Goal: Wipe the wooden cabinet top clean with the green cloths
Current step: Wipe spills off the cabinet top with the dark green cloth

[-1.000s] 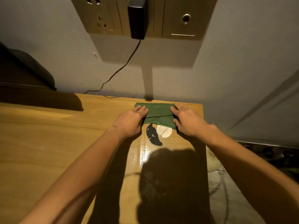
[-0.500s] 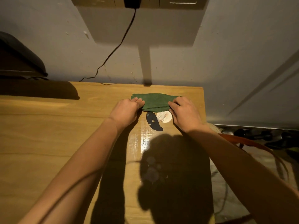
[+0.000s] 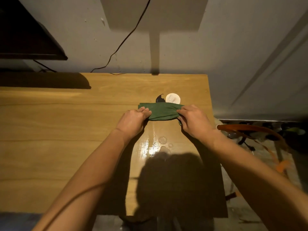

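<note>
Green cloth (image 3: 162,112), folded into a soft, matte band, lies stretched crosswise on the wooden cabinet top (image 3: 66,130), toward its far right end. The left hand (image 3: 133,121) pinches the band's left end, with the fingers curled over the fabric, and the right hand (image 3: 193,120) grips the right end the same way. The two hands are apart, each clamped on the cloth, and it is held taut between them against the wood.

Just beyond the cloth's far edge sit a dark, irregular smear (image 3: 159,98) and a pale round disc (image 3: 173,98), both touching or nearly touching the fabric. What the disc is made of cannot be told. Nearer the person, a glossy wet streak (image 3: 150,145) with a few beads of water catches the light, which suggests that strip has been passed over with a damp cloth. The rest of the top, to the left, looks dry, with a smooth varnish and long, pale grain lines.

Judged from this, the wiping is partly done. The smear is not yet removed, the wide left stretch appears untouched, and the wet patch may want drying.

A thin black cable (image 3: 120,45) runs down the grey plastered wall (image 3: 233,47) behind. Only one cloth is visible.
</note>
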{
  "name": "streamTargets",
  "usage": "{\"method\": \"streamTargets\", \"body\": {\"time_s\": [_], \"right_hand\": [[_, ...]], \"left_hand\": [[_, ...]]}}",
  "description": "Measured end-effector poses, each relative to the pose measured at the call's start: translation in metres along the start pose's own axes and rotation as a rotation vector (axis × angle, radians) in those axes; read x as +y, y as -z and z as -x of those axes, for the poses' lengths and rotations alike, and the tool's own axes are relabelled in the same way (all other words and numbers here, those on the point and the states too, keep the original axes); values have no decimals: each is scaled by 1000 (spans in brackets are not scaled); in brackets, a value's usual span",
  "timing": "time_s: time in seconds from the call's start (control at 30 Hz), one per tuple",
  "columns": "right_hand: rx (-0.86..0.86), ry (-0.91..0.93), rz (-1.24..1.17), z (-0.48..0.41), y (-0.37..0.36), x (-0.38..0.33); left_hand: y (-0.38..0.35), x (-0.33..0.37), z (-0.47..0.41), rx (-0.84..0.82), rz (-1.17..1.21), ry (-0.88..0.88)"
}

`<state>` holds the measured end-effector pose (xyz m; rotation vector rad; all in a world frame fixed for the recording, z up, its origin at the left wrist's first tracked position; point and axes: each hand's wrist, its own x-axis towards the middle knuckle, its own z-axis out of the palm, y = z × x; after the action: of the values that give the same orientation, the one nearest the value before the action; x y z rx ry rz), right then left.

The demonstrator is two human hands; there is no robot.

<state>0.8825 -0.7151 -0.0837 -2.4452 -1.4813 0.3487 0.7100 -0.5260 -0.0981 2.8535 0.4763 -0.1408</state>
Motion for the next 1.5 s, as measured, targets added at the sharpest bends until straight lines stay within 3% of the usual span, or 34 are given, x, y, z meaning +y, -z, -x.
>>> {"method": "streamTargets", "body": {"time_s": [0.5, 1.1, 1.17, 1.27, 1.5], "right_hand": [[-56, -186, 65, 143, -40, -85], [178, -225, 57, 274, -101, -204], [125, -222, 29, 283, -110, -217], [-110, -205, 37, 297, -141, -243], [-224, -309, -49, 297, -185, -274]], "left_hand": [[-18, 15, 133, -54, 37, -159], [-25, 8, 286, -146, 31, -219], [-22, 7, 296, -149, 15, -221], [-21, 6, 314, -163, -3, -277], [-36, 0, 358, -290, -142, -312]]}}
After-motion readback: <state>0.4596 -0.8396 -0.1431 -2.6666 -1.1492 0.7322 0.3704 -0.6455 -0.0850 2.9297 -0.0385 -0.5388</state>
